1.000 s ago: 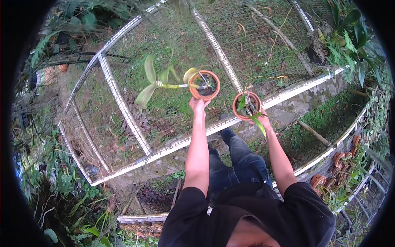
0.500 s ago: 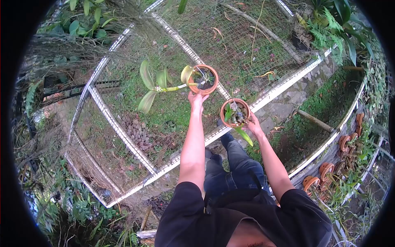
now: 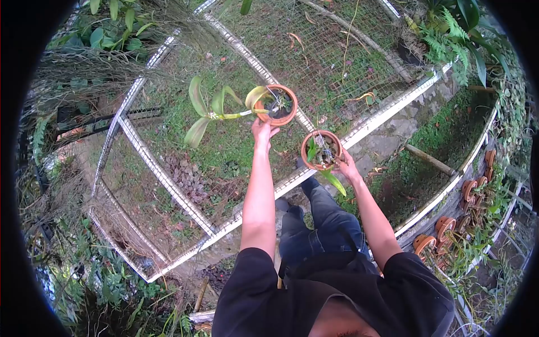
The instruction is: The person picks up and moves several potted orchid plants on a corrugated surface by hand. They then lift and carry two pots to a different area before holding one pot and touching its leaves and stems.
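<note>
Mesh-covered frame (image 3: pixel 387 112), white-edged, low over grass. Long-leaved plant (image 3: pixel 217 116) above frame, stem jutting sideways from larger clay pot (image 3: pixel 281 122), also above frame. Smaller clay pot (image 3: pixel 339 147) over frame's near edge. Left hand (image 3: pixel 263 133), above frame, grasping larger pot; right hand (image 3: pixel 348 167), nearside of frame, gripping smaller pot. Green leaf (image 3: pixel 334 183) droops nearside of frame.

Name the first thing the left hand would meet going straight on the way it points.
The left hand holds a terracotta pot; past that, the pale diagonal bar crosses its line first, though the bar seems to lie lower, so the hand might pass above it.
</note>
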The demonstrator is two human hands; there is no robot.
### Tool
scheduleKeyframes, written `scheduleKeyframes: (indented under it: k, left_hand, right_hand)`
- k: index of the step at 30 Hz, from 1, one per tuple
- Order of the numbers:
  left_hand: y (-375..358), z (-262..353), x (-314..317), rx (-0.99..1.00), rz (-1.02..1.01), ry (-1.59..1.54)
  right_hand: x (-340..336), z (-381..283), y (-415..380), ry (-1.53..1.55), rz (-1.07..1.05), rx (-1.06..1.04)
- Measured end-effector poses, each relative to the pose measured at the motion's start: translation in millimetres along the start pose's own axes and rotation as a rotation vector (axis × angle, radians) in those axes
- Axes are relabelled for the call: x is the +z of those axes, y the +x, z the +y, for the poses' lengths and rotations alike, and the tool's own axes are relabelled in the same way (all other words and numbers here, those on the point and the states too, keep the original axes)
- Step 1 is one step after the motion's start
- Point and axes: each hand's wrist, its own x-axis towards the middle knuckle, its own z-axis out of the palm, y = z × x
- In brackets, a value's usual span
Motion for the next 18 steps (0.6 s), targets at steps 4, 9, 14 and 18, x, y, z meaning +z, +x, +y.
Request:
scheduleKeyframes:
  k: [4,9,14,18]
  left_hand:
    - [-3.4,2.6,-0.4,0.010,0.005,0.035]
    - [1.0,4.9,-0.6,-0.021,0.027,0.055]
    - [-8.3,5.5,2.0,-0.028,0.013,0.097]
    - [-0.6,2.7,-2.1,-0.025,0.019,0.101]
  right_hand:
    - [-2.0,3.3,4.4,0.055,-0.016,-0.009]
    - [-4.1,7.5,5.2,0.018,-0.052,-0.061]
    - [-1.7,1.6,3.9,0.006,-0.034,-0.056]
    - [-0.9,-2.1,4.0,0.029,-0.042,-0.044]
